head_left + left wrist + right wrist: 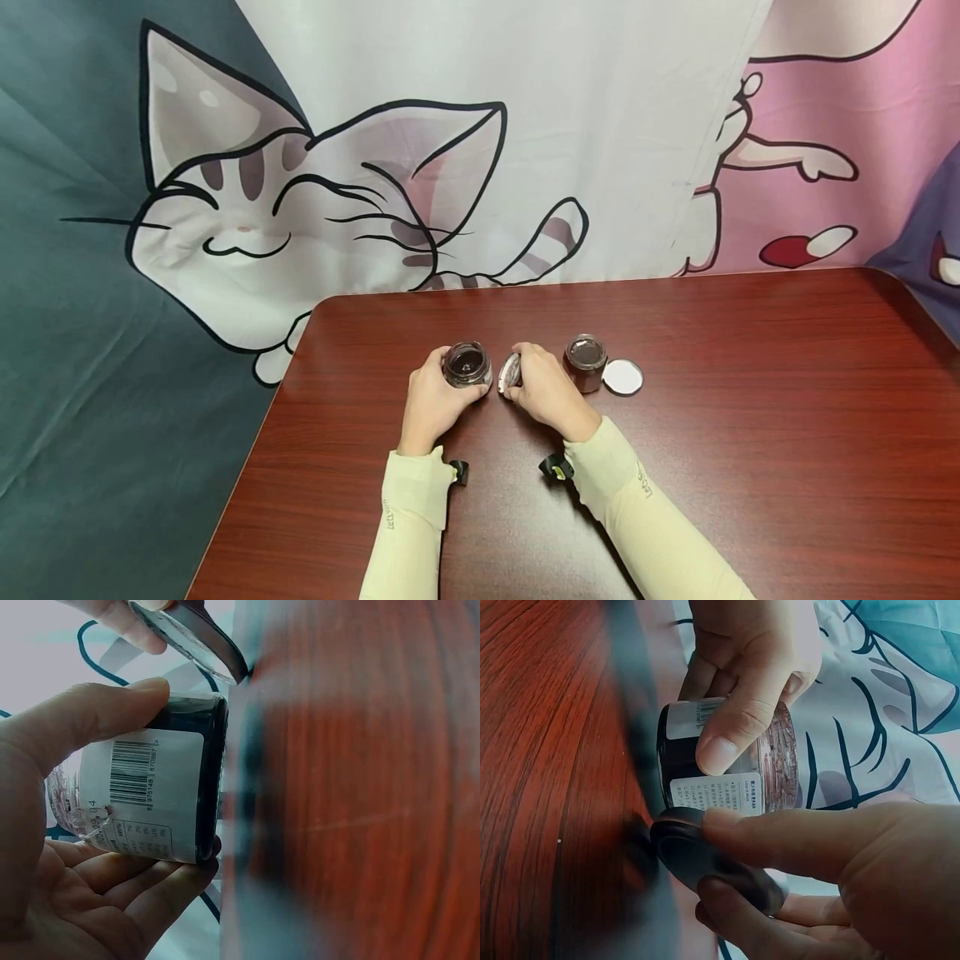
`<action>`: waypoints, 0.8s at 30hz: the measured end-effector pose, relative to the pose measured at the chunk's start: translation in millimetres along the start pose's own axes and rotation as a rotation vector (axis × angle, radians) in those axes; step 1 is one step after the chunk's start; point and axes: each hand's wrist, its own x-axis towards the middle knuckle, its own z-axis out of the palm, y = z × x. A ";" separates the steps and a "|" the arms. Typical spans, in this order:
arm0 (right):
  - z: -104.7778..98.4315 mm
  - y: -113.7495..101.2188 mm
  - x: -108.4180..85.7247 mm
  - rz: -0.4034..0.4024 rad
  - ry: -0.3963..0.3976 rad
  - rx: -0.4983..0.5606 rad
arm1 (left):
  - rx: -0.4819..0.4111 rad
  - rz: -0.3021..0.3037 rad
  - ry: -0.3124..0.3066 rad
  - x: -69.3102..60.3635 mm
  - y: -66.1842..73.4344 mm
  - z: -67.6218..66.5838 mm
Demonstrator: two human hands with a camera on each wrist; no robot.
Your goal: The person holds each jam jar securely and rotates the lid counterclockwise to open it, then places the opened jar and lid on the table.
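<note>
An uncapped glass jar (467,364) with dark contents stands on the table, and my left hand (438,402) grips it around its side. The left wrist view shows a white barcode label (139,780) on that jar, with the thumb across its upper part. Just to the right, my right hand (551,390) pinches a round lid (510,373) by its rim, tilted on edge. In the right wrist view the dark lid (705,859) lies between thumb and fingers, close beside the jar. What the jar's contents are, I cannot tell.
A second jar (585,360) with brownish contents stands right of my right hand. Against it lies a round lid (622,377), white inside facing up. The reddish-brown table (750,433) meets a cat-printed curtain (637,150) at its far edge.
</note>
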 end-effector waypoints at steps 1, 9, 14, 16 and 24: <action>-0.1 0.0 0.0 0.003 -0.002 -0.002 | -0.001 -0.001 0.000 -0.1 0.0 0.1; 1.1 0.2 0.4 0.046 -0.034 -0.023 | 0.004 -0.015 -0.006 -0.3 1.4 -0.3; 1.7 -1.0 0.0 0.074 -0.067 -0.048 | 0.009 -0.025 -0.009 -0.5 1.6 -0.1; 1.9 -1.4 -0.3 0.076 -0.073 -0.060 | 0.010 -0.027 -0.009 -0.5 1.6 0.2; 3.2 -0.1 -1.9 0.031 -0.075 -0.104 | 0.013 -0.026 -0.007 -1.0 1.4 0.6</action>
